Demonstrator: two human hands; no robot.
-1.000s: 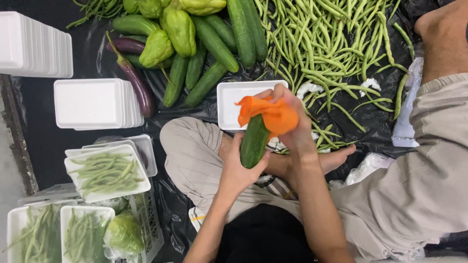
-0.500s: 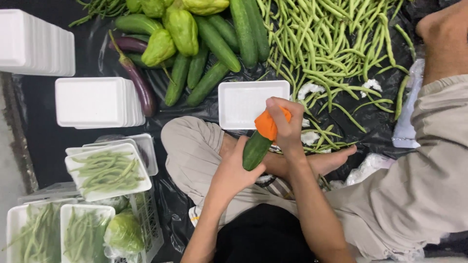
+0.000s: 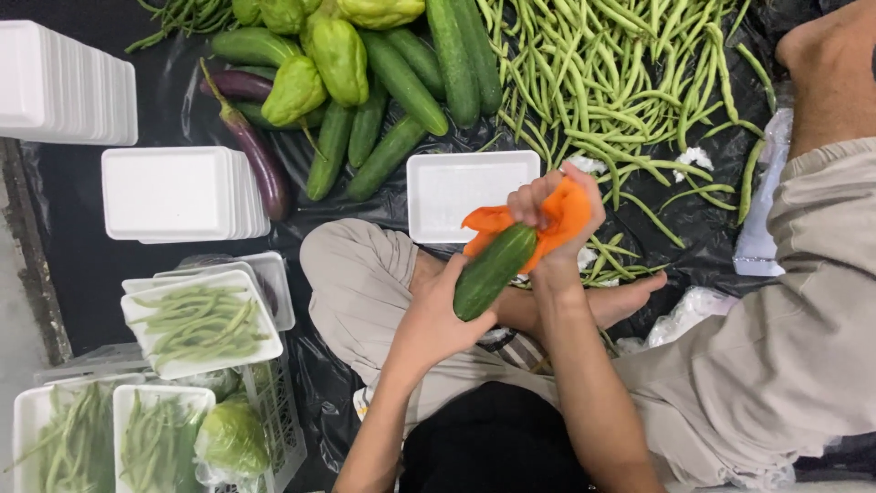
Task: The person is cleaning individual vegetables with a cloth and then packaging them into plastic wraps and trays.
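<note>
Single head view, straight down, close over lap and hands; vegetable pile (image 3: 584, 100) at 12 o'clock (no second view).

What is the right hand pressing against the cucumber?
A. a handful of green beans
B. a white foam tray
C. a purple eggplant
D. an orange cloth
D: the right hand grips an orange cloth wrapped over the upper end of the cucumber, whose lower end the left hand holds.
</note>
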